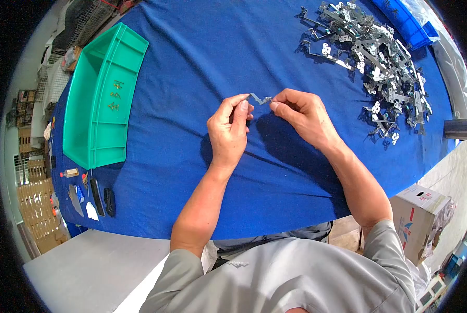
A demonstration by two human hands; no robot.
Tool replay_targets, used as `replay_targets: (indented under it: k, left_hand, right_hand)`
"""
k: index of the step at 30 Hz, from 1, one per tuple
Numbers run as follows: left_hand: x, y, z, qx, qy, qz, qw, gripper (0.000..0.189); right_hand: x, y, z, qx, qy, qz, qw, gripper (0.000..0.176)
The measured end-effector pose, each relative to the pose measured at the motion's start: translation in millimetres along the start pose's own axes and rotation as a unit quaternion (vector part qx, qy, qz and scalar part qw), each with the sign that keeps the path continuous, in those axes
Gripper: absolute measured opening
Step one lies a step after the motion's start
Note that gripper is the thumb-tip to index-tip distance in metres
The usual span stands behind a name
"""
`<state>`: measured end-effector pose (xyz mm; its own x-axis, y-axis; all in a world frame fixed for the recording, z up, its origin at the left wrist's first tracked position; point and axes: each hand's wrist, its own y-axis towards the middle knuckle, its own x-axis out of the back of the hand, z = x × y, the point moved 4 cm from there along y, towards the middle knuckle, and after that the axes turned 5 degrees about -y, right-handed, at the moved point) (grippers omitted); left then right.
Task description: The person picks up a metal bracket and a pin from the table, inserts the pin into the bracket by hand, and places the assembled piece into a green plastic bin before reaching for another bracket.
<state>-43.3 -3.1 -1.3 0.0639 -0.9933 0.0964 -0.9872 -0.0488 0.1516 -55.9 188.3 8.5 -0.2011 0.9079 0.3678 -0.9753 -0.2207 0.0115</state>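
We hold a small, thin, bent silver metal part (pixel 260 99) up over the counter covered in blue cloth (pixel 191 57). Our left hand (pixel 227 136) pinches one end and our right hand (pixel 311 120) pinches the other. It looks like we are checking or turning it. Any next move calls for soft, steady fingertips. A big pile of silver metal parts (pixel 384 65) lies to our right, and a long green plastic bin (pixel 102 125) sits to our left.

Pale floor (pixel 452 172), 1 white carton (pixel 411 223)
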Motion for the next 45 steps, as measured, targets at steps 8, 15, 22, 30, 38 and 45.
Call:
replay_targets:
  k: [8,15,22,30,38,45]
  left_hand:
    - [0,3,-11,-0.135,0.069,0.018,0.988,0.017]
    - [-4,1,-15,-0.123,0.07,0.054,0.989,0.017]
    - [-8,-2,-12,-0.066,0.051,0.068,0.994,0.016]
    - [-14,-1,-12,-0.158,0.086,0.118,0.977,0.018]
    - [-6,-1,1,0.044,-0.006,-0.001,0.999,0.02]
    - [-10,-4,-6,-0.042,0.062,-0.025,0.997,0.015]
  right_hand:
    - [-1,1,-5,-0.067,0.108,0.028,0.992,0.022]
    - [4,4,-5,-0.084,0.183,0.079,0.976,0.024]
    - [6,3,-5,-0.095,0.18,0.037,0.978,0.02]
    - [3,3,-4,-0.079,0.192,-0.022,0.978,0.021]
    - [-1,-3,9,-0.029,0.181,-0.019,0.983,0.018]
    - [-6,-7,12,0.019,0.116,-0.012,0.993,0.018]
